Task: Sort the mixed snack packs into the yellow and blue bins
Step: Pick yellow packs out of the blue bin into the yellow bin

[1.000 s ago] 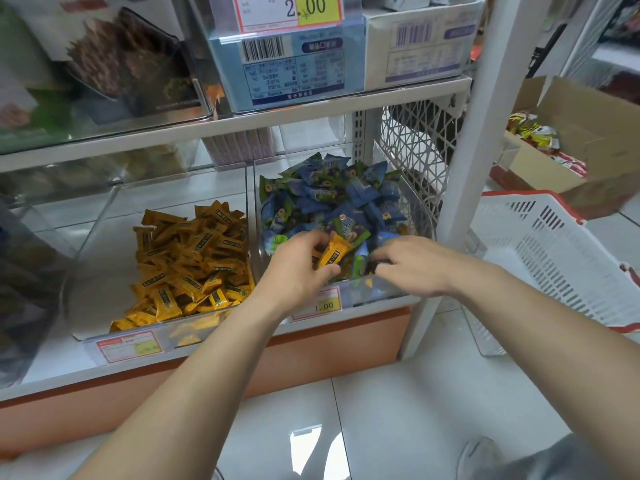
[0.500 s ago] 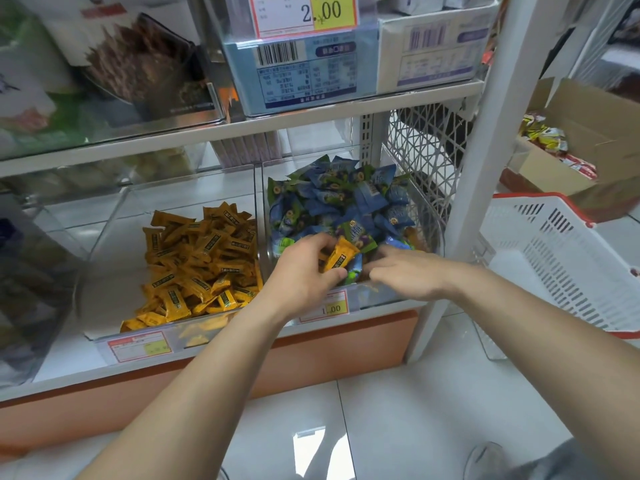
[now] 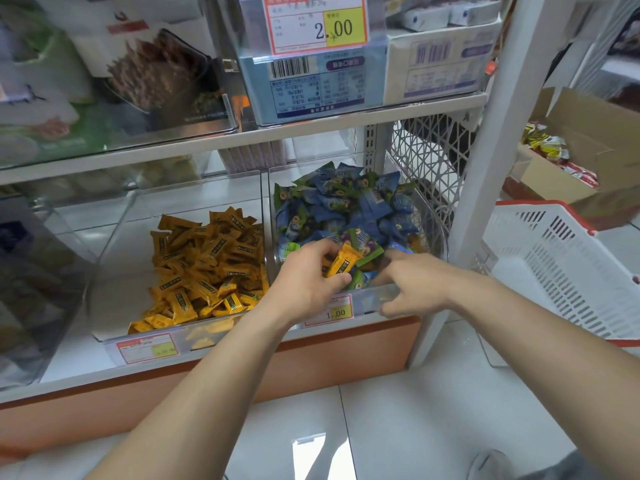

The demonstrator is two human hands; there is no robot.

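Not much has moved in the last second. My left hand (image 3: pixel 306 280) still has the yellow pack (image 3: pixel 341 263) pinched between thumb and curled fingers, maybe lifted a touch. My right hand (image 3: pixel 412 285) is still digging at the front of the blue bin (image 3: pixel 434 216).

The pack is inside the blue bin, near its front wall, just above the blue packs (image 3: pixel 346 202). Its long axis runs on a slant: the lower end sits at my thumb and the upper end tips up and toward the back of the bin. The printed face is turned up at me.

My right hand's fingertips are buried in the packs with the thumb over the bin's front lip, so I can't tell if it's got hold of anything.

I'd say the sort is mostly done. The yellow bin (image 3: pixel 114 237), right beside the blue bin on its left, shows nothing but yellow packs (image 3: pixel 207 268). The blue bin is nearly all blue and green. What's left is carrying this stray over the divider. There's an orange-ish bit near the blue bin's right wall that may be another stray, hard to say.
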